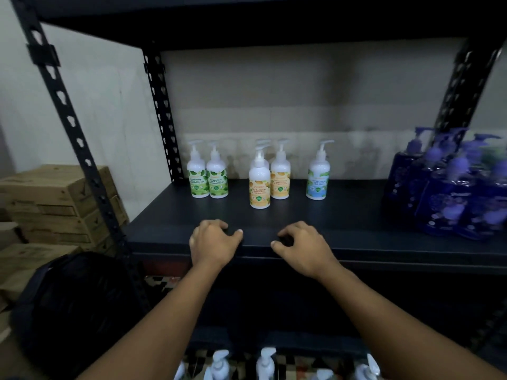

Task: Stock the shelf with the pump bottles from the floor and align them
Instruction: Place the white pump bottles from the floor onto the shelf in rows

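On the black shelf (356, 220) stand white pump bottles: two with green labels (207, 176) at the left, three with orange labels (259, 185) in the middle, one of them hidden behind the front one, and one with a blue label (317, 178) further right. My left hand (212, 244) and my right hand (303, 248) hover at the shelf's front edge, fingers loosely curled and holding nothing. Below, between my forearms, the pump tops of several white bottles (264, 364) show on the floor.
A cluster of dark blue pump bottles (452, 187) fills the right end of the shelf. Black perforated uprights (162, 116) frame the unit. Cardboard boxes (52, 204) are stacked at the left, with a dark bag (76, 305) in front of them.
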